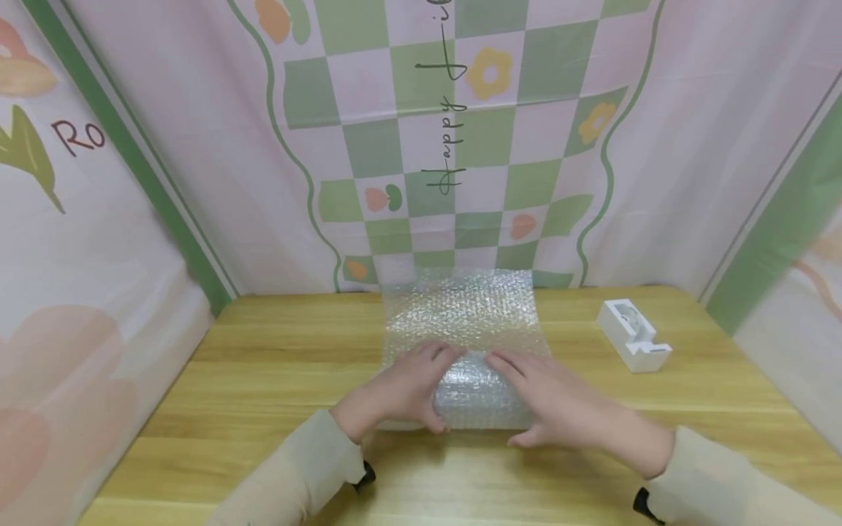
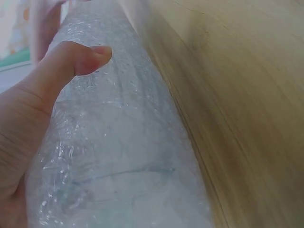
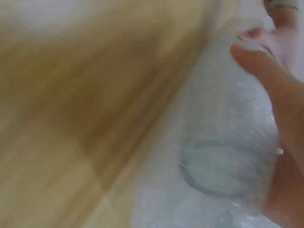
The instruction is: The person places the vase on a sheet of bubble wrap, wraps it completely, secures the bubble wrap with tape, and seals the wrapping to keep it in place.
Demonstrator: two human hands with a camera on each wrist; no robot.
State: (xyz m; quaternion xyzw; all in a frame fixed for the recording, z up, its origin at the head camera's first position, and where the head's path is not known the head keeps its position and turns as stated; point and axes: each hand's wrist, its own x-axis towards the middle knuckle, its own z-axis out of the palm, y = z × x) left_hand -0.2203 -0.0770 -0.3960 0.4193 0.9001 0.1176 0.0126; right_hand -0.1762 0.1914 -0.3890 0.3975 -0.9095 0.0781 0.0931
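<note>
The left hand and right hand stand apart, each clamped on one end of a bubble-wrap roll, fingers over the far side and thumbs towards the person. The roll lies crosswise on the worktop, near the middle, with a loose bubble-wrap sheet running from it to the back edge. A dark curved line shows through the wrap in the right wrist view; what is inside cannot be told. Rolling seems the step in hand: best to turn both ends evenly, keep the layers snug without crushing them, and guide the sheet straight. A white tape dispenser rests to the right, with no readable brand. The back curtain reads "Happy" sideways, its next word cut off; the left curtain shows "RO".
</note>
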